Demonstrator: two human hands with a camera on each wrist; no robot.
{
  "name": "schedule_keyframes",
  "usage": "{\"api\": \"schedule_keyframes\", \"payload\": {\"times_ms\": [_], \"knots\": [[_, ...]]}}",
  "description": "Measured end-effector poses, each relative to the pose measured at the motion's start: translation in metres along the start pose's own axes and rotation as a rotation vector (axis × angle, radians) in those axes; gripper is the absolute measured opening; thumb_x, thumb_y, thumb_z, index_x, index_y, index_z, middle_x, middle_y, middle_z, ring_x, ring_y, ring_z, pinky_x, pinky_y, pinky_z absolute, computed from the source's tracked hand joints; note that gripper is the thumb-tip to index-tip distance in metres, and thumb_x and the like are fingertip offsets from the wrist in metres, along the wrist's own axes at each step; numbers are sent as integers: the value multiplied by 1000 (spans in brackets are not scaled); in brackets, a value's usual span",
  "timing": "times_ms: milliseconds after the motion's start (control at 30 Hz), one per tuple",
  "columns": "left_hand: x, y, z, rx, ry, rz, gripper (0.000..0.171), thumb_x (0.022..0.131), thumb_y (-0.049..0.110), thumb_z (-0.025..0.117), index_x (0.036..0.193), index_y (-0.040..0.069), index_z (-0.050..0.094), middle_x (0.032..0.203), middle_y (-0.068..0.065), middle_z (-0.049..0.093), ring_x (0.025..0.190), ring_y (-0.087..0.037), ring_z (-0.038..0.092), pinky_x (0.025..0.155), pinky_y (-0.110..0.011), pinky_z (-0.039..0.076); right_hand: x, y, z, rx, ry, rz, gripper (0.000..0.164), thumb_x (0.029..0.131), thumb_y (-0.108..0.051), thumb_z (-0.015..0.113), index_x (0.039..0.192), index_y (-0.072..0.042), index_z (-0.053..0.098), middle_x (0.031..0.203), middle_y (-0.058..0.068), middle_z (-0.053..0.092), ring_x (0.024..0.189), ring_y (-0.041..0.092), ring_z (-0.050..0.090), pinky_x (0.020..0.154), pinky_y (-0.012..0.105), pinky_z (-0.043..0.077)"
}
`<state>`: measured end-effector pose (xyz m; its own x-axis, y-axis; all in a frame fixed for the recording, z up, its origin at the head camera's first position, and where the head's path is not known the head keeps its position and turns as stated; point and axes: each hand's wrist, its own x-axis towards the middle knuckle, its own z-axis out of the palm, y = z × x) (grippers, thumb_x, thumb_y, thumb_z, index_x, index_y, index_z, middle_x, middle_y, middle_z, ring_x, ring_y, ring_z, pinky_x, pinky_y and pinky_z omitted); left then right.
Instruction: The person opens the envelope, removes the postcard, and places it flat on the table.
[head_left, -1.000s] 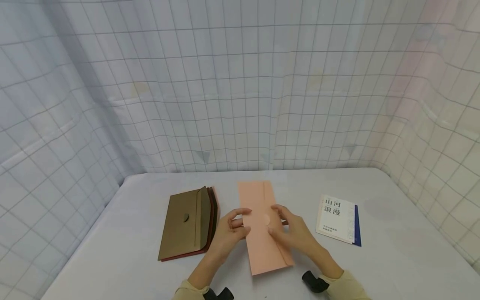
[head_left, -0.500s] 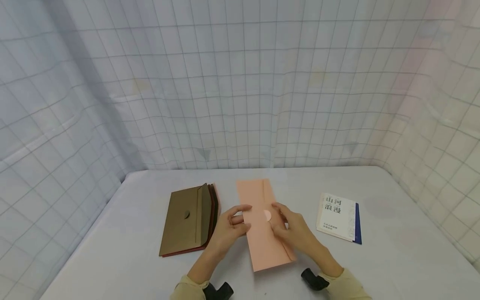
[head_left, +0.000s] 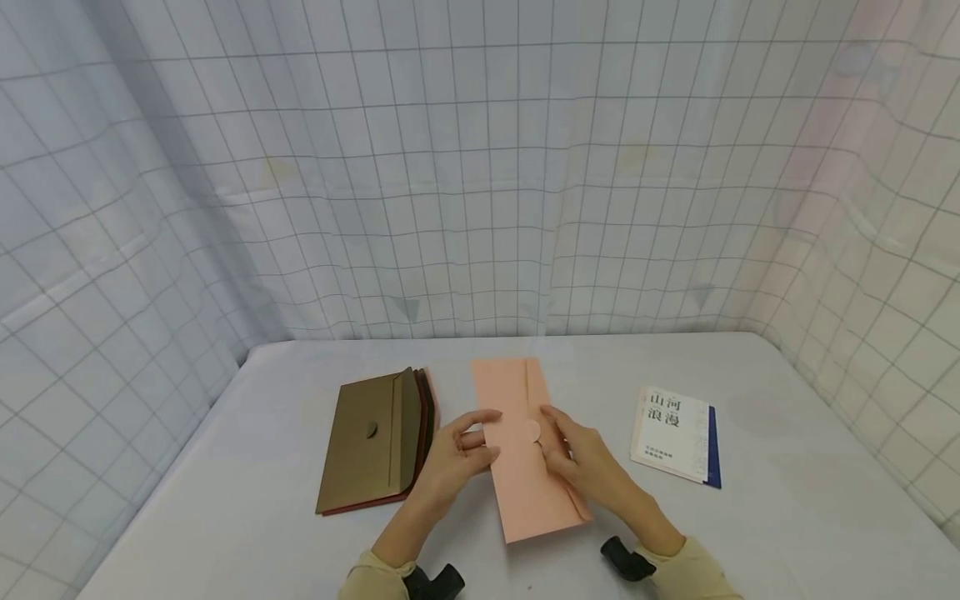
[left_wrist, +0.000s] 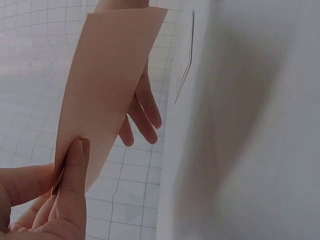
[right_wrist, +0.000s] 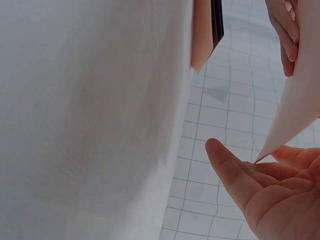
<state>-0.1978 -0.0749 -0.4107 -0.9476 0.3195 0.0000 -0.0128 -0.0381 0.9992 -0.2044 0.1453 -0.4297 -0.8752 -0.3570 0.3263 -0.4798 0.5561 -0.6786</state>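
A long pink envelope (head_left: 517,492) is held between both hands over the table, its flap and small round tab (head_left: 532,430) facing up. At its left edge, my left hand (head_left: 450,462) pinches it with the thumb on the front and fingertips on the back, as the left wrist view shows. My right hand (head_left: 592,467) grips the opposite edge, with thumb and index finger by the flap near the tab. Several right-hand fingers (left_wrist: 142,115) stretch out behind the envelope in the left wrist view. The right wrist view has the envelope's edge between thumb and fingers.
To the left lies a stack of envelopes, an olive-brown one (head_left: 360,450) on top with dark red and pink ones beneath. White printed cards (head_left: 671,433) with a blue one under them lie at the right. A gridded white curtain (head_left: 480,208) surrounds the white table (head_left: 225,500).
The right thumb has shifted right, off the round tab, which now shows fully. The left hand keeps its pinch, and the envelope has barely moved.
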Motion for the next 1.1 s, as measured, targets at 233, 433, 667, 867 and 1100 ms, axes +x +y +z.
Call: {"api": "schedule_keyframes", "payload": {"times_ms": [233,433,667,867,1100], "knots": [[1,0,-6,3,66,-25,47,85,-7,57,130,4,50,108,-20,67,79,-7,60,75,-24,53,-1,-1,-7,9,108,-48,49,93,-6,47,140,1,37,128,24,57,101,31,66,81,35,55],[2,1,-11,-37,74,-30,49,86,-8,56,132,3,48,118,-25,62,85,-6,65,76,-24,54,0,2,-18,1,195,-88,47,95,-4,46,140,1,37,130,24,56,104,33,64,84,39,54],[3,2,-12,-56,89,-30,49,85,-8,57,132,3,48,117,-22,64,83,-5,66,75,-24,54,1,1,-23,22,214,-50,46,96,-6,46,141,-6,37,134,20,54,111,33,61,90,43,50],[3,2,-14,-65,79,-29,50,86,-7,57,134,2,46,116,-19,66,84,-4,65,75,-23,54,3,4,-21,-12,302,-109,45,93,1,47,138,-4,43,133,18,55,109,33,62,86,43,53],[2,5,-15,-76,65,-28,51,86,-6,58,134,0,44,116,-19,66,82,-3,64,75,-22,53,5,4,-21,-88,366,-155,45,92,4,48,136,-1,46,143,14,46,124,28,51,92,18,48]]}}
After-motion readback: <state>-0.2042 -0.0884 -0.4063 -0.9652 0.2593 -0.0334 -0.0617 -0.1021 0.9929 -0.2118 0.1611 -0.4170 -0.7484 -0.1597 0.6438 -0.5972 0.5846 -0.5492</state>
